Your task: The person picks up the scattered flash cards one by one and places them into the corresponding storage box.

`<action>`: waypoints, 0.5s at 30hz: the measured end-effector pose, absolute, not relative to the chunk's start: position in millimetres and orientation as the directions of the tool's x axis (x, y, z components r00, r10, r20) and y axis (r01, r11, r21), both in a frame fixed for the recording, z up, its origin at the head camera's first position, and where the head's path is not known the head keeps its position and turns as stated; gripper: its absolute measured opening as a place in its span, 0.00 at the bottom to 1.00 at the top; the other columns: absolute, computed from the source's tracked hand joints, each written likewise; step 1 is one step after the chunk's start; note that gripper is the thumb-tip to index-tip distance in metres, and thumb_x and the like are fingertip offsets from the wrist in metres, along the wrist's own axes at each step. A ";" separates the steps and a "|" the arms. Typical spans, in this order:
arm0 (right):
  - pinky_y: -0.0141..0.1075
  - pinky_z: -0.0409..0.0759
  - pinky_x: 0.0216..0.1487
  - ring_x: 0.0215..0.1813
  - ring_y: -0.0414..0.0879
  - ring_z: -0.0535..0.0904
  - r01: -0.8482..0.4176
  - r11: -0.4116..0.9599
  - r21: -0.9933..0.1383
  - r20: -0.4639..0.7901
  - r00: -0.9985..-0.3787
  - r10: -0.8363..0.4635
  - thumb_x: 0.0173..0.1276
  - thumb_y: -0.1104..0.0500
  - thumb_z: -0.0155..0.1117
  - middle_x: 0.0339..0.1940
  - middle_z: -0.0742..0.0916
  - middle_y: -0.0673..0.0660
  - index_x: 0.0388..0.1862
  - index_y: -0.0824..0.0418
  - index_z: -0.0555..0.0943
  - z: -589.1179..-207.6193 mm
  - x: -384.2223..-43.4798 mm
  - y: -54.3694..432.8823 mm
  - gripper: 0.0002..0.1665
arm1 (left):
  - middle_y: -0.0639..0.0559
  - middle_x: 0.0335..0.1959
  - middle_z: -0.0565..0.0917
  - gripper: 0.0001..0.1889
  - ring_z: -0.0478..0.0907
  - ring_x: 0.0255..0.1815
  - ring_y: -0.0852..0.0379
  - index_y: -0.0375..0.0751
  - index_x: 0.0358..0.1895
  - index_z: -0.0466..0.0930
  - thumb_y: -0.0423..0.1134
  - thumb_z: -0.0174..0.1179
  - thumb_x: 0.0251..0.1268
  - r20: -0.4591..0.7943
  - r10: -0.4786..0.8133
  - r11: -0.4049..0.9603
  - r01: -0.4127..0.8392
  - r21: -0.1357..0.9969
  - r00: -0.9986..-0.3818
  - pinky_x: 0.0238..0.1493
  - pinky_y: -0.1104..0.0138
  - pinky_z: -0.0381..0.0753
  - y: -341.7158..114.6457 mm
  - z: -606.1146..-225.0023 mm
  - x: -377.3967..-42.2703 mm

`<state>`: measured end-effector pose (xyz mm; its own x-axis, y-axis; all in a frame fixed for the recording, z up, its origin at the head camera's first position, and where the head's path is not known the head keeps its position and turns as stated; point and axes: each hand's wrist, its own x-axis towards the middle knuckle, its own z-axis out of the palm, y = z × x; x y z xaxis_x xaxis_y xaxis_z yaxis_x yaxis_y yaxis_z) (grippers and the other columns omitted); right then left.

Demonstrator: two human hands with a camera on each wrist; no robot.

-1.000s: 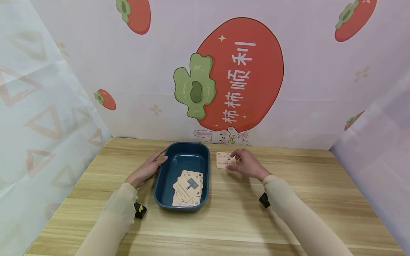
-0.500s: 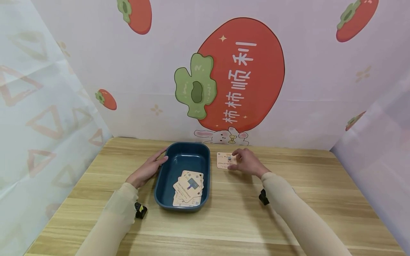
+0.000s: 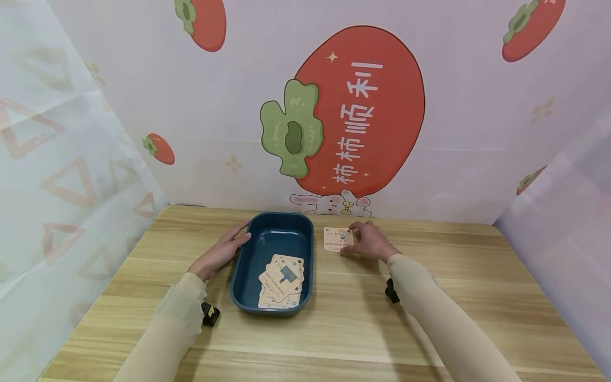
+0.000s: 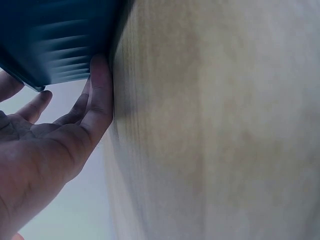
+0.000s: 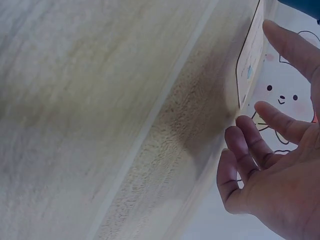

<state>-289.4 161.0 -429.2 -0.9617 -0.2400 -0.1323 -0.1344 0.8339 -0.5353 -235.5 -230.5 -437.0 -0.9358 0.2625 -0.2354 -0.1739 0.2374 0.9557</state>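
In the head view, my left hand rests at the left side of a dark blue tray. Its fingers are fairly straight against the outer wall, with the thumb at the rim. The left wrist view shows a finger between the tray wall and the tabletop. Inside the tray's near end lies a loose pile of cards. One printed card lies flat right of the tray. At its right edge is my right hand, thumb and forefinger spread apart; whether they touch the card is unclear.
The wood-grain table reaches back to a printed cloth wall, decorated with persimmons and a rabbit. A second cloth wall stands at the left. A black wrist camera sits below the right forearm.
My right hand has shifted slightly rightward, uncovering more of the single card, which stays flat in place. The left hand and tray have stayed where they were.
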 end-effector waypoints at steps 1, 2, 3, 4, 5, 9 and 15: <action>0.52 0.72 0.56 0.52 0.55 0.71 -0.131 0.838 -0.530 -0.135 -0.962 -0.236 0.56 0.47 0.82 0.52 0.79 0.62 0.66 0.63 0.77 -429.7 -289.8 160.9 0.43 | 0.33 0.80 0.52 0.32 0.60 0.75 0.33 0.55 0.84 0.41 0.50 0.42 0.85 -0.236 0.264 0.239 -0.173 0.955 -0.935 0.69 0.40 0.64 -230.5 -437.4 -235.6; 0.53 0.70 0.57 0.53 0.55 0.71 -0.126 0.843 -0.524 -0.139 -0.963 -0.230 0.56 0.46 0.82 0.52 0.79 0.62 0.66 0.62 0.77 -430.2 -290.2 161.0 0.43 | 0.33 0.80 0.53 0.32 0.61 0.75 0.34 0.55 0.84 0.42 0.50 0.42 0.85 -0.238 0.261 0.237 -0.177 0.955 -0.935 0.69 0.40 0.64 -230.5 -437.9 -235.8; 0.54 0.69 0.59 0.54 0.56 0.70 -0.121 0.847 -0.517 -0.142 -0.964 -0.225 0.56 0.46 0.83 0.53 0.79 0.62 0.66 0.62 0.77 -430.7 -290.5 161.0 0.44 | 0.34 0.80 0.53 0.32 0.61 0.75 0.34 0.55 0.84 0.42 0.50 0.42 0.85 -0.241 0.259 0.235 -0.181 0.955 -0.935 0.69 0.40 0.64 -230.4 -438.2 -235.9; 0.56 0.67 0.60 0.55 0.56 0.70 -0.113 0.851 -0.513 -0.148 -0.965 -0.217 0.55 0.45 0.83 0.53 0.79 0.62 0.67 0.61 0.77 -431.5 -290.8 161.1 0.44 | 0.34 0.80 0.53 0.32 0.61 0.75 0.34 0.56 0.84 0.43 0.50 0.42 0.85 -0.245 0.256 0.235 -0.185 0.954 -0.935 0.69 0.40 0.64 -230.2 -438.6 -235.9; 0.57 0.64 0.60 0.55 0.57 0.70 -0.111 0.854 -0.509 -0.151 -0.965 -0.215 0.55 0.44 0.83 0.54 0.78 0.62 0.67 0.61 0.76 -432.0 -291.2 161.2 0.45 | 0.35 0.80 0.54 0.32 0.61 0.75 0.34 0.56 0.84 0.43 0.51 0.43 0.85 -0.247 0.254 0.233 -0.189 0.954 -0.935 0.68 0.40 0.65 -230.0 -438.8 -236.0; 0.58 0.60 0.58 0.57 0.58 0.68 -0.106 0.864 -0.491 -0.156 -0.966 -0.207 0.53 0.42 0.83 0.55 0.78 0.63 0.67 0.61 0.76 -434.2 -292.5 161.1 0.47 | 0.34 0.80 0.54 0.32 0.62 0.75 0.35 0.56 0.84 0.43 0.51 0.43 0.85 -0.250 0.249 0.234 -0.192 0.953 -0.936 0.68 0.41 0.66 -229.7 -438.8 -235.7; 0.57 0.59 0.55 0.56 0.59 0.67 -0.096 0.878 -0.468 -0.160 -0.968 -0.192 0.50 0.38 0.83 0.53 0.76 0.62 0.68 0.60 0.75 -435.7 -293.2 160.5 0.51 | 0.31 0.75 0.63 0.33 0.70 0.69 0.36 0.54 0.84 0.41 0.50 0.42 0.85 -0.236 0.257 0.236 -0.176 0.956 -0.937 0.60 0.50 0.76 -230.6 -435.5 -234.4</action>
<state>-293.2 160.5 -435.7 -0.9682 -0.1918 -0.1605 -0.0965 0.8784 -0.4681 -234.4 -230.6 -435.5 -0.9373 0.2566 -0.2358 -0.1758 0.2359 0.9557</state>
